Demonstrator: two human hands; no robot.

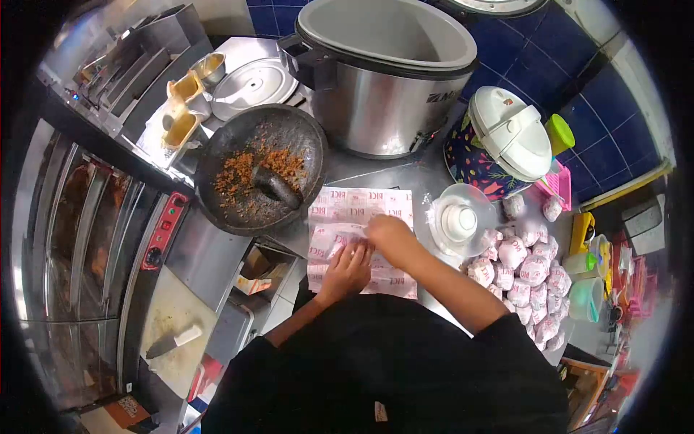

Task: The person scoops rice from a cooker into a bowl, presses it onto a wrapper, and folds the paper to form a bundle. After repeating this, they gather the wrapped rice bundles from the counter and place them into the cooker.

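A stack of printed wrapping paper (396, 205) with pink-red lettering lies on the metal counter in front of me. Over its middle, the paper is partly folded up. My left hand (348, 270) presses on the fold with bent fingers closed on the paper. My right hand (390, 237) reaches in from the right, its fingers pinched at the paper's fold beside the left hand. Whatever lies inside the fold is hidden. To the right sits a pile of wrapped round bundles (533, 269) in the same printed paper.
A stone mortar (210, 163) with a pestle (276, 186) and orange-brown crumbly paste stands at left. Behind are a large open steel cooker (383, 108) and a patterned container with white lid (510, 134). A clear plastic dome lid (459, 220) and a knife (173, 341) on a board flank me.
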